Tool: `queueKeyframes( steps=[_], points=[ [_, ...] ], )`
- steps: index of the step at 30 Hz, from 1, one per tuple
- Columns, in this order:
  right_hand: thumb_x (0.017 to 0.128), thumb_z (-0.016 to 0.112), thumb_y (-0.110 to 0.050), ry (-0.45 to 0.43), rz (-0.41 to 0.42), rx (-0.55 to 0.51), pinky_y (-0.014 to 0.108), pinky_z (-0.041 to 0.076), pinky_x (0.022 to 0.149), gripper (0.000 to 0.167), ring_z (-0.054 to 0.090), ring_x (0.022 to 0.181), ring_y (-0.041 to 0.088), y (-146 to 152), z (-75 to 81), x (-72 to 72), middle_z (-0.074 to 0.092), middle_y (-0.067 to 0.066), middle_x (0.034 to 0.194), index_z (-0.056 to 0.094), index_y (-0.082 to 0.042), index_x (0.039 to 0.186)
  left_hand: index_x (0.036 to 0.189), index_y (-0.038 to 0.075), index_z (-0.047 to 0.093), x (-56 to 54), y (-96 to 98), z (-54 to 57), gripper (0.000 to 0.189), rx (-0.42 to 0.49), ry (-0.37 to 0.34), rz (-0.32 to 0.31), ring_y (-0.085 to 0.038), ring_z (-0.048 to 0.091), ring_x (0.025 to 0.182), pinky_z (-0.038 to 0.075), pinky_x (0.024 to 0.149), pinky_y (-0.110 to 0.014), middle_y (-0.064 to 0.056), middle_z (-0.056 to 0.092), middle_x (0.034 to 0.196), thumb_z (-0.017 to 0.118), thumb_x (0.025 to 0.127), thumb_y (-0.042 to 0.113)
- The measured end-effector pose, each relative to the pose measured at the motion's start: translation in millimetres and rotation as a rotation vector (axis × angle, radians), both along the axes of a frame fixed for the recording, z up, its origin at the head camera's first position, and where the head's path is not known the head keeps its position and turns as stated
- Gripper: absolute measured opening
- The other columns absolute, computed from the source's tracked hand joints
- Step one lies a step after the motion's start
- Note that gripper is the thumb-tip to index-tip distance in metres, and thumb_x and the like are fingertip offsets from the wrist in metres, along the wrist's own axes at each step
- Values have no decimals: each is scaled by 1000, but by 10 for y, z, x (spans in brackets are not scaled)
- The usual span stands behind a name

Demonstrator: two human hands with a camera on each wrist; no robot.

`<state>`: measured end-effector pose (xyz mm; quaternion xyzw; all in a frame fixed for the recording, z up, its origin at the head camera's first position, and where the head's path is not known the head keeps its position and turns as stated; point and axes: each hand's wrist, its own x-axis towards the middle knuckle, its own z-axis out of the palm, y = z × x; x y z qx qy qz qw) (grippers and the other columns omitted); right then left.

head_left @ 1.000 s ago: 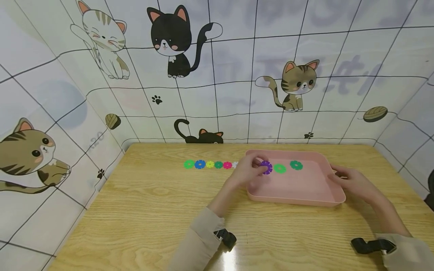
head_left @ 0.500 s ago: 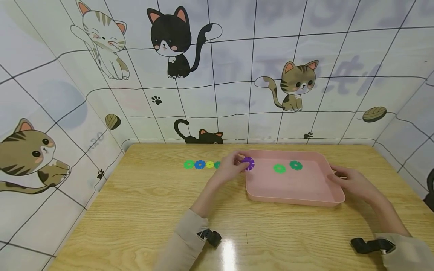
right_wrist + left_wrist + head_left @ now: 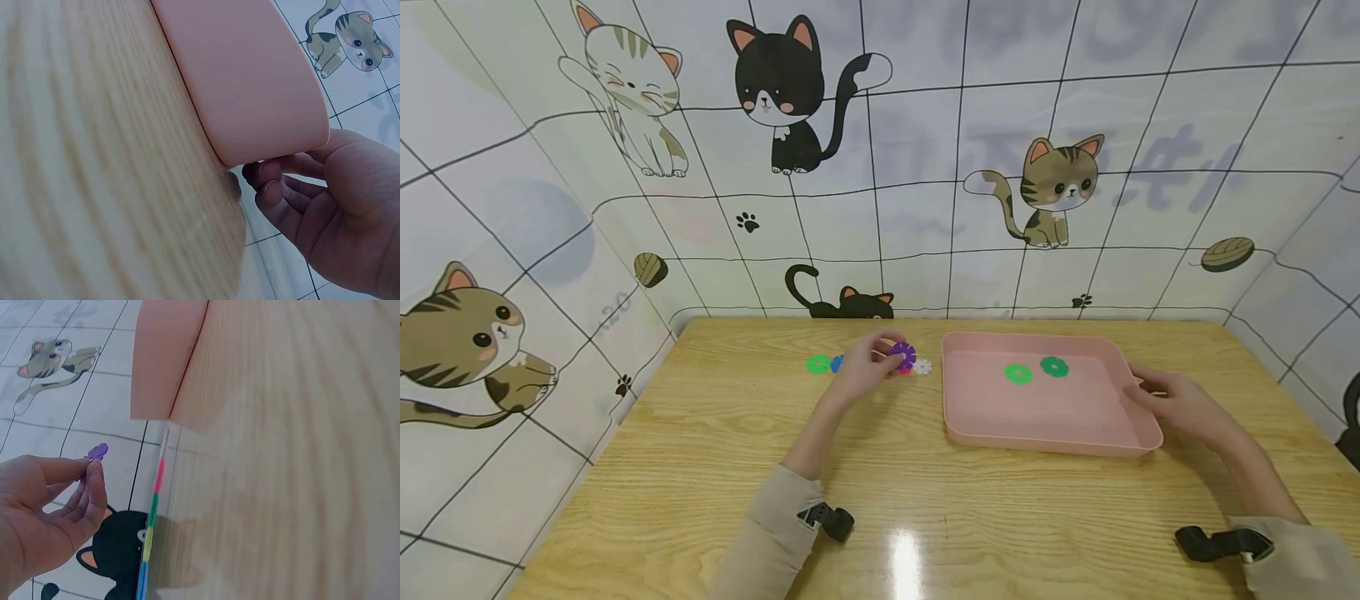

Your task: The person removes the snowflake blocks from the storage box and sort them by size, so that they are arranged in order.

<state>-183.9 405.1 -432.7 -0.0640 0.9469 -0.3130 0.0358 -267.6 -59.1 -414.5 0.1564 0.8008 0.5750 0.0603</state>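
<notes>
Between thumb and fingertips my left hand point(image 3: 859, 373) pinches a purple snowflake disc point(image 3: 905, 356), raised above the table in the left wrist view point(image 3: 97, 451). It hovers over a row of flat notched discs: light green point(image 3: 817, 364), blue point(image 3: 836, 364), pink point(image 3: 906, 372) and white point(image 3: 923, 367) show, while the hand covers others in the head view. My right hand point(image 3: 1183, 404) grips the right wall of a pink tray point(image 3: 1045, 417), thumb over the rim. Inside the tray lie a light green disc point(image 3: 1018, 373) and a dark green disc point(image 3: 1055, 367).
The wooden table point(image 3: 1000, 517) extends to a wall point(image 3: 925, 208) printed with cartoon cats at the back and sides. The tray stands just right of the disc row.
My left hand has lifted the purple disc out of the tray and carried it left, past the rim, to above the disc row. The right hand has stayed on the tray.
</notes>
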Motion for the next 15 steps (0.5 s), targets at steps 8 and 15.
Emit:
queueKeyframes(
  steps=[8,15],
  points=[
    [107,53,-29,-5,-1,3,22,47,70,61,59,104,29,16,-6,-5,63,29,119,36,13,148,121,-2,64,-49,-312,-39,26,43,-3,69,-31,66,82,59,80,-47,-20,62,100,64,95,-5],
    [106,54,-28,0,-3,2,22,47,70,62,59,104,30,13,-1,1,63,29,118,36,13,148,124,-3,62,-92,-587,-73,28,21,-11,133,-28,66,81,60,79,-43,-21,62,100,64,96,-5]
  ],
)
